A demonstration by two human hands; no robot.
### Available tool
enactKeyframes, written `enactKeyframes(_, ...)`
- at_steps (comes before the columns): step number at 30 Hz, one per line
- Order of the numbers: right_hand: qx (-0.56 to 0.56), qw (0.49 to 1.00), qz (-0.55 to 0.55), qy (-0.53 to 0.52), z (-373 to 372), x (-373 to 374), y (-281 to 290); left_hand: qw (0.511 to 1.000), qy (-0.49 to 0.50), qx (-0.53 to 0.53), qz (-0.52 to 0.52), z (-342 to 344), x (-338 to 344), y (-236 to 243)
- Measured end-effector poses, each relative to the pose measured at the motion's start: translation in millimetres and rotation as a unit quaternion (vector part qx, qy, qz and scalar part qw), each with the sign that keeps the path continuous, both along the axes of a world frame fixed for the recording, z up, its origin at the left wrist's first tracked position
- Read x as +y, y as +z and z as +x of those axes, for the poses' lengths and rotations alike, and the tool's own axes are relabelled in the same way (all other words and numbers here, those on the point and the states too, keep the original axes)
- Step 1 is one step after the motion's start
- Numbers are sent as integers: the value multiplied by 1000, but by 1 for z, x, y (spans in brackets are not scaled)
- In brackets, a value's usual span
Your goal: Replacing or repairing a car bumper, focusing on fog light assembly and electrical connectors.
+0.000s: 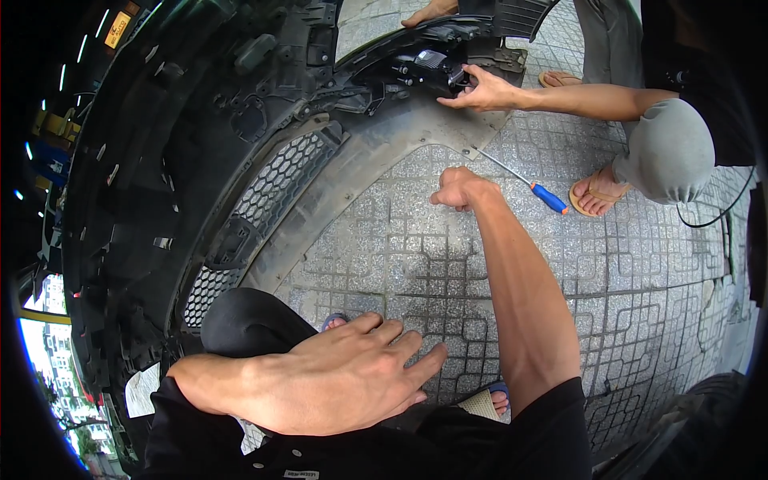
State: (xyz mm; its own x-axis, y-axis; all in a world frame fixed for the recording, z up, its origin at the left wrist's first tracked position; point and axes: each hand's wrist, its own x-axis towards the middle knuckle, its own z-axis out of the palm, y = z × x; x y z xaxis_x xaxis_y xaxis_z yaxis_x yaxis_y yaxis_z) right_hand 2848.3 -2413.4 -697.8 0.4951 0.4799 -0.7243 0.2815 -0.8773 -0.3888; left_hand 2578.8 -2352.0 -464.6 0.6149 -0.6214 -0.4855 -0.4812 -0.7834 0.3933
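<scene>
A large black car bumper [120, 200], its inner side showing, curves along my left. My left hand [344, 376] rests over my bent knee and lap, back up, fingers loosely spread, holding nothing visible. My right hand [462, 190] is reached forward above the paving, fingers curled in; anything inside them is hidden. Just beyond it runs the bumper's dusty grey lower edge [376, 144]. To the right of that hand lies a screwdriver [548, 197] with a blue handle and orange ends. Farther off, a co-worker's hand [484, 90] touches a black lamp-like unit [432, 68] on the bumper.
The co-worker squats at the far right, a grey-trousered knee [670, 152] and sandalled foot [598, 192] near the screwdriver. Another hand [432, 11] touches the bumper's far rim. Honeycomb grilles [276, 180] sit in the bumper. Patterned grey paving [416, 264] lies below. A dark tyre-like shape [688, 424] is at lower right.
</scene>
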Motion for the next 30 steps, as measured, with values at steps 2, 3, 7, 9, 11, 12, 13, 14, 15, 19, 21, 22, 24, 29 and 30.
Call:
enactKeyframes(2,-10,1000,4,-1,0,1,0,1000,3,2,-3,0,1,0)
enactKeyframes(3,-10,1000,4,-1,0,1,0,1000,5,-1,-6,0,1,1)
enactKeyframes(7,3,1000,0,-4,2,2,-1,1000,1,-11,-3,1,2,1)
enactKeyframes(9,2,1000,-1,-5,2,3,-1,1000,6,-6,-12,1,3,1)
enactKeyframes(11,-1,1000,-1,2,2,3,-2,1000,9,-3,-14,1,3,1)
enactKeyframes(12,-1,1000,-1,2,2,4,-3,1000,10,0,-15,1,3,1)
enactKeyframes(13,0,1000,5,0,3,4,-3,1000,12,2,-16,1,3,1)
enactKeyframes(14,0,1000,10,-1,3,3,-3,1000,12,2,-16,2,3,1)
enactKeyframes(15,0,1000,10,-1,3,3,-3,1000,12,4,-16,2,3,1)
enactKeyframes(19,1,1000,7,0,3,3,-2,1000,9,2,-10,2,2,1)
enactKeyframes(21,2,1000,8,-1,2,3,-2,1000,10,3,-8,1,1,1)
enactKeyframes(22,4,1000,10,-1,2,2,-2,1000,10,5,-7,1,1,1)
enactKeyframes(24,6,1000,12,0,2,2,-3,1000,7,6,-6,2,0,0)
enactKeyframes(29,4,1000,9,11,3,4,-6,1000,5,9,-2,2,0,0)
enactKeyframes(30,3,1000,8,12,2,3,-7,1000,6,12,-4,2,0,0)
